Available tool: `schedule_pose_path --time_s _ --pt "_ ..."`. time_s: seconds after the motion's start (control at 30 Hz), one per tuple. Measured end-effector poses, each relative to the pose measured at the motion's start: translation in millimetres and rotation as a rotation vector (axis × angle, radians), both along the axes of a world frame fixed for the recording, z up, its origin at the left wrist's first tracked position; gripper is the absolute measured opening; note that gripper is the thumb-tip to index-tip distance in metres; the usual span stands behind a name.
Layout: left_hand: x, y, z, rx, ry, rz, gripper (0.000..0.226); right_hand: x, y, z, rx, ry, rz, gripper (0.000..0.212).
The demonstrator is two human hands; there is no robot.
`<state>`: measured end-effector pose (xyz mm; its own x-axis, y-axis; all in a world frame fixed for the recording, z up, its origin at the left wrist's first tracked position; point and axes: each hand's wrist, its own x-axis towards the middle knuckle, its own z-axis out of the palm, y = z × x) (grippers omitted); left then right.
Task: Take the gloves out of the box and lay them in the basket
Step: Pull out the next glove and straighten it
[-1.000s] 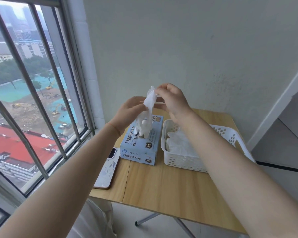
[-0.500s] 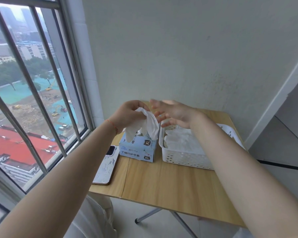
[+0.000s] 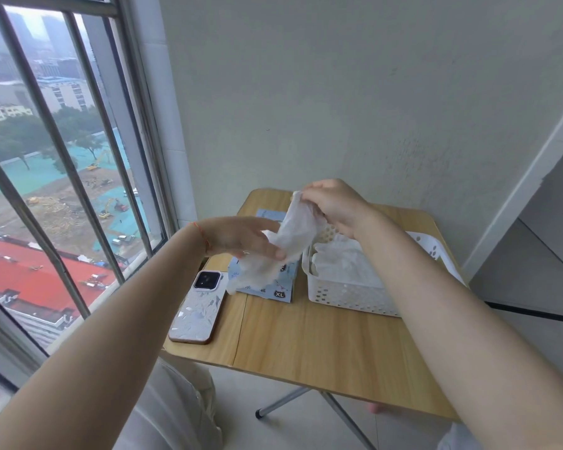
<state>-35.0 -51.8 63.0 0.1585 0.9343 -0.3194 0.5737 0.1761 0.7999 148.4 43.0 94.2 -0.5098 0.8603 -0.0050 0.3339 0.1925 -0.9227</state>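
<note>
A white glove [image 3: 290, 237] hangs stretched between my two hands above the blue glove box [image 3: 267, 287]. My right hand [image 3: 333, 204] pinches its upper end, raised over the box. My left hand [image 3: 244, 238] holds the glove lower down, with the fingers fairly straight and the thumb underneath; the glove's loose end droops over the box front. The white perforated basket [image 3: 348, 295] stands right of the box, with several white gloves [image 3: 342, 263] lying in it. My hands and the glove hide most of the box.
A phone [image 3: 199, 308] in a pale patterned case lies left of the box, near the edge of the wooden folding table [image 3: 322, 349]. A barred window [image 3: 62, 177] runs along the left. The wall stands just behind the table.
My right hand has taken hold of the glove's upper end and lifted it. My left hand has dropped lower and slid along the glove, which is now drawn out between both hands.
</note>
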Motion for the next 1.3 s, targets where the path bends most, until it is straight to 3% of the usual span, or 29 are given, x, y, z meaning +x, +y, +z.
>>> schedule_pose_path --time_s 0.1,0.2,0.3,0.5,0.73,0.87,0.93,1.0,1.07,1.17,1.3 --pt "4.4 -0.2 4.2 0.128 -0.008 0.051 0.06 -6.9 -12.5 9.8 -0.005 -0.02 0.103 0.019" --pt "8.0 3.6 -0.8 0.294 -0.225 0.138 0.044 -14.2 -22.5 14.8 0.035 -0.076 0.116 0.008" --pt "6.1 6.3 -7.6 0.356 -0.37 0.188 0.055 -12.6 -23.8 15.2 0.094 -0.13 0.086 0.013" --pt "4.8 2.4 -15.3 0.224 -0.462 0.192 0.041 -10.1 -21.1 13.1 0.153 -0.113 -0.034 0.017" --pt "-13.0 -3.6 -33.3 0.018 -0.521 0.175 0.035 -5.2 -15.9 11.0 0.076 -0.06 -0.192 0.028" --pt "-23.5 6.3 -43.8 0.04 -0.656 0.278 0.053 1.4 -13.3 0.4 -0.121 -0.007 -0.221 0.042" --pt "-20.6 16.0 -40.1 0.07 -0.689 0.35 0.052 5.5 -13.7 -5.0 -0.268 0.103 -0.218 0.037" --pt "-9.7 31.1 -36.0 0.094 -0.615 0.448 0.044 13.9 -13.2 -8.0 -0.376 0.181 -0.227 0.029" --pt "8.1 49.9 -33.6 0.125 -0.416 0.508 0.029 28.7 -7.5 -11.7 -0.417 0.185 -0.255 0.031" --pt "42.7 74.1 -30.5 0.213 0.001 0.427 0.018 56.4 5.4 -22.5 -0.419 0.114 -0.337 0.029" --pt "91.3 106.7 -31.9 0.263 0.257 0.299 0.018 99.2 27.8 -41.5 -0.388 0.007 -0.431 0.019"
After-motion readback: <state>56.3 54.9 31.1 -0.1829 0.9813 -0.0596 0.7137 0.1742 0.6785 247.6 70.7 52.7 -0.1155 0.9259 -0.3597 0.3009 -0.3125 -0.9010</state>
